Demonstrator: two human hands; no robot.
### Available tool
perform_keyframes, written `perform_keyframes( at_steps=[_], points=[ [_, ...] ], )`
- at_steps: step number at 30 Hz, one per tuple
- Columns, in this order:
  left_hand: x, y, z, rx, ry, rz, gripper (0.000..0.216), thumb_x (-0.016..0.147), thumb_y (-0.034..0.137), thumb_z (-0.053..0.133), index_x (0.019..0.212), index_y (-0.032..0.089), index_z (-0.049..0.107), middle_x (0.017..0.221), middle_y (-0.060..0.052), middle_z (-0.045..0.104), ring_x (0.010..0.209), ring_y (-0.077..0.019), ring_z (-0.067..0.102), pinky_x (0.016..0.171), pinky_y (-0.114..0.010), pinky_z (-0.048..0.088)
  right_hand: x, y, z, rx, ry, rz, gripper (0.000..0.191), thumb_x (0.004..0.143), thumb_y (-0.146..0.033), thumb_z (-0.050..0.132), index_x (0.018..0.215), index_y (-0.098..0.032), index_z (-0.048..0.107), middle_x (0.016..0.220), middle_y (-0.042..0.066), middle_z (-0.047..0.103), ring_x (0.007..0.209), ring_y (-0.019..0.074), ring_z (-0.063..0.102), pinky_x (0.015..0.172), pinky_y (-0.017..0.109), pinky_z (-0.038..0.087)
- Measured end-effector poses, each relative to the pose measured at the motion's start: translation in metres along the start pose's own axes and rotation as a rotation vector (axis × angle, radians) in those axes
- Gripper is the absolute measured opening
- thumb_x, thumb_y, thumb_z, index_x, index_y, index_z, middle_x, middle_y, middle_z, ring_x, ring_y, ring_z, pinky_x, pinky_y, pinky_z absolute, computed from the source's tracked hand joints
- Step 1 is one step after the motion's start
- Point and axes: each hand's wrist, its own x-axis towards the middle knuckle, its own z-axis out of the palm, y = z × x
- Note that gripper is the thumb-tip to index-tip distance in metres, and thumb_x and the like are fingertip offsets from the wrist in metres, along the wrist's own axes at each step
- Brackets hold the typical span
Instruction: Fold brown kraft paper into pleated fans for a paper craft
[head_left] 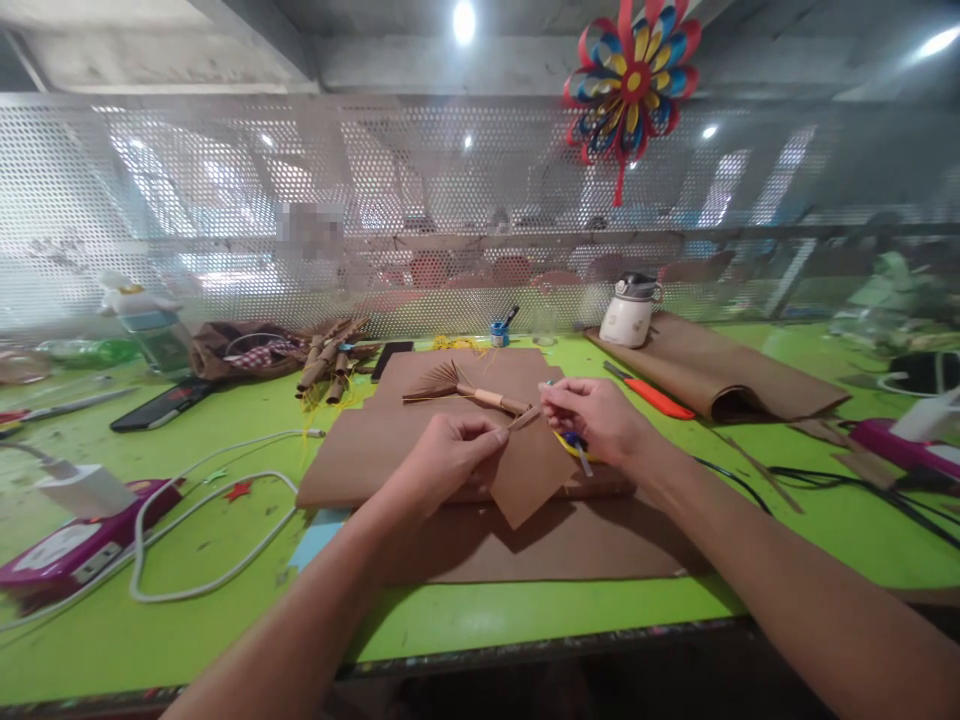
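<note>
My left hand point(450, 455) pinches the upper corner of a brown paper piece point(534, 478) that hangs over a stack of brown paper sheets point(352, 455). My right hand point(596, 418) is closed on the same corner from the right and also keeps scissors with a yellow and blue handle point(574, 446) tucked under its fingers. Just behind both hands lies a rolled brown paper stick with a fringed end point(465, 390).
The green table point(480, 610) holds a pile of finished paper rolls point(326, 365), a phone point(161, 405), a white cable point(210, 520), a pink power strip point(75, 545), an orange cutter point(651, 392), a folded brown sheet point(720, 375) and a white jug point(630, 312). A perforated screen stands behind.
</note>
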Motion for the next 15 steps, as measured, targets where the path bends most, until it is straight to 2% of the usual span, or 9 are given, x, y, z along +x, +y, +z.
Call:
perform_keyframes(
  at_steps=[4,6,9,15],
  points=[
    [0.0,0.001,0.001,0.023,-0.031,0.038,0.033,0.073,0.043,0.06,0.065,0.011,0.059,0.05,0.004,0.048,0.044,-0.0058,0.035,0.042,-0.018,0.024,-0.008,-0.001,0.011,-0.002,-0.1,0.023,0.029,0.068,-0.042,0.072,0.075,-0.015,0.064,0.066,-0.001,0.061,0.057,0.0087,0.053,0.054,0.022,0.04],
    [-0.001,0.002,0.002,0.034,-0.034,0.053,0.032,0.075,0.041,0.059,0.063,0.012,0.058,0.049,0.004,0.046,0.043,-0.0055,0.034,0.042,-0.018,0.024,-0.014,0.001,0.017,-0.057,-0.132,0.056,0.029,0.065,-0.041,0.074,0.071,-0.015,0.062,0.063,-0.002,0.06,0.055,0.0093,0.052,0.052,0.022,0.039],
    [-0.001,0.002,0.002,0.044,-0.045,0.045,0.034,0.077,0.041,0.057,0.058,0.013,0.055,0.045,0.005,0.043,0.041,-0.0053,0.033,0.041,-0.018,0.024,-0.017,0.002,0.02,-0.111,-0.082,0.046,0.029,0.059,-0.037,0.078,0.063,-0.015,0.06,0.059,-0.003,0.06,0.053,0.0097,0.051,0.052,0.023,0.038],
    [0.002,-0.001,-0.006,0.012,-0.135,-0.007,0.031,0.077,0.041,0.059,0.071,0.011,0.063,0.057,-0.004,0.063,0.042,-0.0069,0.044,0.04,-0.018,0.029,-0.011,-0.001,0.01,-0.097,-0.036,0.041,0.027,0.057,-0.037,0.079,0.063,-0.014,0.064,0.058,-0.001,0.061,0.051,0.0106,0.051,0.051,0.024,0.039]
  ],
)
